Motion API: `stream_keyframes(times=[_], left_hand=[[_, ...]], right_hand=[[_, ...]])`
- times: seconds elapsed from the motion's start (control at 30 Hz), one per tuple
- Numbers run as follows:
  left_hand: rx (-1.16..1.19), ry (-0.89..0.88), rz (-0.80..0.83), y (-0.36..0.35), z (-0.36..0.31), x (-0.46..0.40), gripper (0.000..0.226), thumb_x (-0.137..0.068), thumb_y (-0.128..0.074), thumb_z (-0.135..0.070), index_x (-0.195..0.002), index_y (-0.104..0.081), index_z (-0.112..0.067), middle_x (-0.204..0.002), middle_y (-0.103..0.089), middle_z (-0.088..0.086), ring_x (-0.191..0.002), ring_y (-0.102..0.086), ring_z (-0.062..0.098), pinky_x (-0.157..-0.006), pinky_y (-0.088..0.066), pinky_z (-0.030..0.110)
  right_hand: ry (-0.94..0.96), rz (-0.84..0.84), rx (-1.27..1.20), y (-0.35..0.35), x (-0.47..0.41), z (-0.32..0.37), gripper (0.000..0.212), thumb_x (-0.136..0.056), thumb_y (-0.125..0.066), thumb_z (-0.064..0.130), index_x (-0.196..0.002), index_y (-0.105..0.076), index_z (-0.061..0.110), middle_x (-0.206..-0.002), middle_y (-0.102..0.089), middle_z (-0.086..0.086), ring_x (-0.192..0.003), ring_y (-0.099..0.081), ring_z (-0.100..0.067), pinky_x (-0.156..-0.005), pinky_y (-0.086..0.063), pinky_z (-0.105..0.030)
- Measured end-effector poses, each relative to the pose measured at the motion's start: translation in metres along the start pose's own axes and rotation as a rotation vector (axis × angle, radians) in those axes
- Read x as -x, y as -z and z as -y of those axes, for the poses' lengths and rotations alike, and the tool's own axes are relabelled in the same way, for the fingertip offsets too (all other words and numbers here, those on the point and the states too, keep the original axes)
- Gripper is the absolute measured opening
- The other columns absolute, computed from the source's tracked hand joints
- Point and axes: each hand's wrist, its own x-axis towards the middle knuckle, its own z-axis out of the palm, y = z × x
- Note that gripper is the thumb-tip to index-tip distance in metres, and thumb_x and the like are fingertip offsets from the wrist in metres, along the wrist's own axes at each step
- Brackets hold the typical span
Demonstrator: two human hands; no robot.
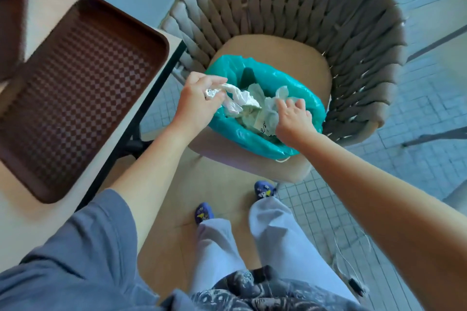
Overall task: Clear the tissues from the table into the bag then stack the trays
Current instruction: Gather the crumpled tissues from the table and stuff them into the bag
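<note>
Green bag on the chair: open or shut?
Open: the green bag mouth gapes, crumpled tissues showing inside.

Worn on the head, looking steeply down and a little forward along both bare forearms, near enough that the left hand and right hand sit at mid-frame over the teal bag on the chair. Wide-angle, bending the table edge at left and the tiled floor at right. Only one view, so nothing shared.
</note>
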Motion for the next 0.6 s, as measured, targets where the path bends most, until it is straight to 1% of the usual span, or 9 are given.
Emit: stream_keyframes(times=[0.1,0.2,0.3,0.37,0.4,0.43,0.5,0.53,0.6], left_hand=[[-0.032,0.013,0.001,-0.004,0.005,-0.003,0.029,-0.087,-0.061,-0.014,-0.115,-0.064,-0.021,-0.11,-0.04,-0.004,-0.101,-0.044,0.002,-0.081,-0.026,-0.01],[-0.082,-0.007,0.028,-0.01,0.009,-0.006,0.033,-0.087,-0.061,-0.013,-0.119,-0.061,-0.02,-0.11,-0.039,-0.004,-0.1,-0.044,0.002,-0.082,-0.026,-0.009],[-0.142,-0.062,0.042,-0.018,0.011,-0.013,0.032,-0.085,-0.062,-0.01,-0.116,-0.058,-0.016,-0.108,-0.042,-0.003,-0.095,-0.043,0.001,-0.078,-0.026,-0.008],[-0.171,-0.115,0.06,-0.024,0.012,-0.018,0.024,-0.083,-0.063,-0.009,-0.106,-0.058,-0.013,-0.104,-0.044,-0.002,-0.089,-0.042,0.001,-0.075,-0.027,-0.005],[-0.188,-0.153,0.073,-0.028,0.014,-0.021,0.02,-0.082,-0.064,-0.008,-0.101,-0.058,-0.012,-0.102,-0.045,-0.002,-0.089,-0.042,0.002,-0.075,-0.028,-0.002],[-0.212,-0.193,0.084,-0.032,0.016,-0.025,0.017,-0.081,-0.066,-0.008,-0.097,-0.059,-0.01,-0.102,-0.046,0.0,-0.09,-0.044,0.005,-0.077,-0.028,0.002],[-0.249,-0.259,0.103,-0.04,0.022,-0.033,0.013,-0.08,-0.067,-0.006,-0.09,-0.061,-0.009,-0.102,-0.05,0.006,-0.093,-0.049,0.012,-0.081,-0.031,0.01],[-0.248,-0.278,0.11,-0.044,0.025,-0.038,0.011,-0.079,-0.067,-0.003,-0.088,-0.062,-0.008,-0.101,-0.051,0.008,-0.094,-0.05,0.014,-0.083,-0.033,0.012],[-0.228,-0.294,0.12,-0.051,0.028,-0.042,0.011,-0.077,-0.068,0.0,-0.084,-0.063,-0.006,-0.098,-0.052,0.01,-0.094,-0.051,0.016,-0.083,-0.036,0.014]], right_hand=[[0.057,-0.016,-0.05,-0.01,-0.01,-0.001,0.044,-0.084,-0.044,-0.002,-0.128,-0.036,0.002,-0.124,-0.042,-0.021,-0.114,-0.038,-0.037,-0.089,-0.038,-0.044],[0.032,-0.039,-0.11,-0.022,-0.021,0.0,0.039,-0.085,-0.049,-0.003,-0.122,-0.04,0.0,-0.125,-0.037,-0.021,-0.109,-0.041,-0.038,-0.088,-0.04,-0.044],[0.074,0.036,-0.081,-0.043,-0.035,-0.002,0.043,-0.084,-0.045,-0.005,-0.126,-0.043,0.002,-0.131,-0.037,-0.017,-0.11,-0.042,-0.04,-0.094,-0.039,-0.044],[0.134,0.115,-0.066,-0.059,-0.044,-0.003,0.047,-0.088,-0.047,0.006,-0.134,-0.041,0.007,-0.138,-0.037,-0.016,-0.12,-0.04,-0.04,-0.101,-0.038,-0.044],[0.136,0.171,-0.05,-0.068,-0.051,-0.004,0.049,-0.091,-0.046,0.014,-0.138,-0.036,0.008,-0.142,-0.034,-0.016,-0.127,-0.034,-0.04,-0.106,-0.034,-0.043],[0.106,0.235,-0.032,-0.075,-0.056,-0.005,0.053,-0.092,-0.045,0.022,-0.142,-0.03,0.01,-0.148,-0.027,-0.015,-0.133,-0.027,-0.039,-0.111,-0.028,-0.042],[-0.031,0.331,-0.078,-0.079,-0.065,-0.009,0.063,-0.091,-0.041,0.034,-0.147,-0.019,0.012,-0.154,-0.013,-0.012,-0.14,-0.017,-0.034,-0.117,-0.019,-0.039],[-0.084,0.356,-0.094,-0.081,-0.07,-0.013,0.067,-0.09,-0.042,0.036,-0.147,-0.016,0.013,-0.155,-0.01,-0.011,-0.141,-0.015,-0.033,-0.117,-0.017,-0.038],[-0.098,0.427,-0.032,-0.074,-0.074,-0.017,0.073,-0.087,-0.05,0.034,-0.148,-0.015,0.013,-0.155,-0.011,-0.012,-0.142,-0.015,-0.033,-0.117,-0.017,-0.039]])
